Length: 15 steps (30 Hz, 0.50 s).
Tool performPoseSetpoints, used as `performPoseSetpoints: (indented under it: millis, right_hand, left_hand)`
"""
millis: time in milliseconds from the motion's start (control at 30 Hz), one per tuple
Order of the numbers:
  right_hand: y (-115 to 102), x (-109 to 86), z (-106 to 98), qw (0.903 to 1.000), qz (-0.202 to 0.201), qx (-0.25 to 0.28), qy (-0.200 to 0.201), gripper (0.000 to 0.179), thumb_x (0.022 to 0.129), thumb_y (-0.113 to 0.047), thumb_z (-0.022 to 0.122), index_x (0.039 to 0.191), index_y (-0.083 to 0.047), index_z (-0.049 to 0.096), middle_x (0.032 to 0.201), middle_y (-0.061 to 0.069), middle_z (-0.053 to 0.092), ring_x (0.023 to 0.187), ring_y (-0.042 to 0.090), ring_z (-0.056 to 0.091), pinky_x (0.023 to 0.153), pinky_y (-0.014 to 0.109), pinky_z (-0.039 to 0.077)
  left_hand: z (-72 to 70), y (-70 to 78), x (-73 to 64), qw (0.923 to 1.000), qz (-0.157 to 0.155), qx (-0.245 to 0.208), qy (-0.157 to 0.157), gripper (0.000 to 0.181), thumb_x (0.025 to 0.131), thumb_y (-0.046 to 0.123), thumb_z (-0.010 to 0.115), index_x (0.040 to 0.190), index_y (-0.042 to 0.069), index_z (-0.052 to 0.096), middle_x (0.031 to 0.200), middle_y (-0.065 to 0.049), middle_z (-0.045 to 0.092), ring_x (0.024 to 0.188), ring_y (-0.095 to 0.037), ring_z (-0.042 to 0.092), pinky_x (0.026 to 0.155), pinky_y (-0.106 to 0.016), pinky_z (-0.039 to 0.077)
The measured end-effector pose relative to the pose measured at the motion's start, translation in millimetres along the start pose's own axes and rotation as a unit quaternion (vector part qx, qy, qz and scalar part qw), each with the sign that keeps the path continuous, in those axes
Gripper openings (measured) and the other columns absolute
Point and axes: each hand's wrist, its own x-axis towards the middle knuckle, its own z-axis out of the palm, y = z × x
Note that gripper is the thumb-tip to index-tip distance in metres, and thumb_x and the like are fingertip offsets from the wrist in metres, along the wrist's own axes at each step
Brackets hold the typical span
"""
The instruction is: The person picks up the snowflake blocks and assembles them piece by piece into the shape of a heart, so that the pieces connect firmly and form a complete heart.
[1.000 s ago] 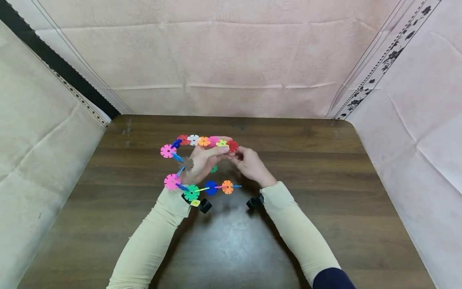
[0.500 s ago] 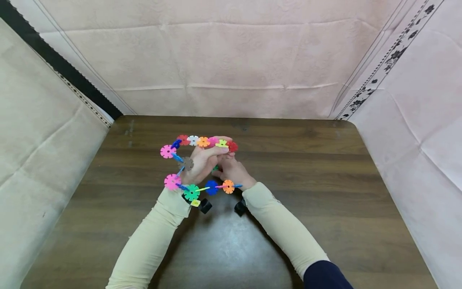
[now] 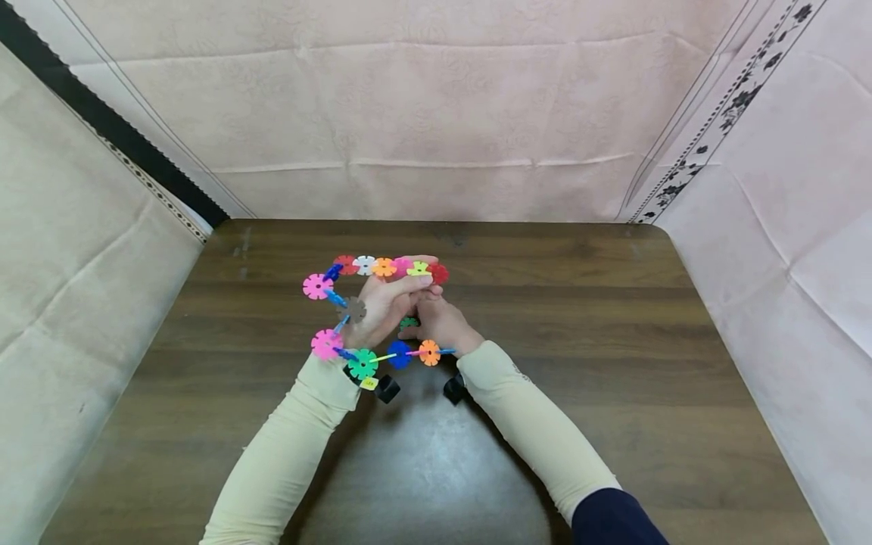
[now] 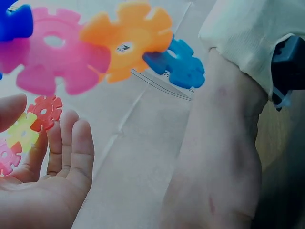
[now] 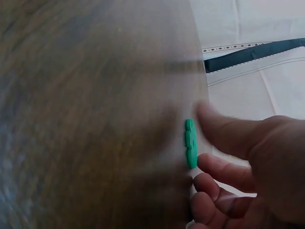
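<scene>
My left hand [image 3: 381, 306] holds one end of a chain of interlocking notched plastic discs [image 3: 327, 344], its thumb by a yellow disc [image 3: 418, 269] and the red end disc [image 3: 438, 274]. The chain curves round the hand in a C shape, ending low with an orange disc [image 3: 429, 353] and a blue one. In the left wrist view the red disc [image 4: 46, 112] lies against the fingers. Below the left hand, my right hand [image 3: 443, 325] reaches to a loose green disc [image 5: 190, 143] on the table. Thumb and index finger stand at either side of it, with the thumb blurred.
The brown wooden table [image 3: 579, 363] spreads under both arms. Pale cloth [image 3: 422, 113] hangs behind it and along both sides. A black camera mount [image 3: 387, 388] sits at the left wrist, another [image 3: 454, 389] at the right.
My right hand has left the red end disc and moved down and left to the green disc, which has shifted slightly. The left hand and the chain stay nearly in place.
</scene>
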Motion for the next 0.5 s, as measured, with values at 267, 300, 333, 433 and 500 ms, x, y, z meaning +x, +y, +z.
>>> performPoseSetpoints:
  millis: [267,300,333,433,500]
  right_hand:
    - [-0.6,-2.6,-2.5,0.9998,0.008,0.017,-0.008,0.036,0.083,-0.019,0.079,0.108,-0.007,0.056,0.094,0.007,0.058,0.083,0.019,0.053,0.067,0.032,0.049]
    - [-0.3,-3.3,-2.9,0.9997,0.009,0.020,-0.006,0.036,0.083,-0.018,0.079,0.109,-0.008,0.056,0.095,0.006,0.059,0.084,0.019,0.053,0.069,0.032,0.049]
    - [0.5,-4.3,-3.1,0.9997,0.011,0.021,-0.004,0.037,0.083,-0.018,0.079,0.110,-0.009,0.056,0.096,0.006,0.059,0.084,0.019,0.054,0.071,0.032,0.050]
    - [5.6,-8.1,-5.2,0.9996,0.016,0.018,0.013,0.036,0.084,-0.019,0.078,0.113,-0.011,0.058,0.093,0.004,0.062,0.082,0.017,0.056,0.073,0.032,0.051]
    - [11.1,-11.3,-9.0,0.9984,0.032,0.033,0.031,0.033,0.085,-0.020,0.077,0.111,-0.012,0.059,0.087,0.005,0.062,0.076,0.018,0.057,0.070,0.031,0.051]
  left_hand:
    - [1.7,0.8,1.0,0.9999,-0.008,0.010,0.006,0.037,0.098,0.010,0.054,0.132,-0.005,0.052,0.123,-0.018,0.058,0.100,-0.028,0.063,0.104,-0.051,0.040]
    - [1.9,0.8,0.7,0.9999,-0.008,0.006,0.007,0.037,0.098,0.010,0.054,0.132,-0.005,0.052,0.121,-0.018,0.058,0.099,-0.028,0.063,0.104,-0.050,0.040]
    - [2.1,0.6,0.6,0.9999,-0.006,0.002,0.010,0.037,0.098,0.009,0.055,0.132,-0.006,0.052,0.120,-0.017,0.060,0.099,-0.028,0.063,0.104,-0.049,0.041]
    - [2.4,0.2,-0.5,0.9997,-0.009,-0.002,0.023,0.037,0.097,0.011,0.058,0.130,-0.006,0.054,0.110,-0.015,0.064,0.097,-0.027,0.064,0.101,-0.044,0.044]
    - [2.1,-0.2,-0.5,0.9993,-0.012,-0.004,0.034,0.036,0.097,0.015,0.060,0.129,-0.003,0.056,0.103,-0.014,0.066,0.094,-0.026,0.065,0.097,-0.041,0.047]
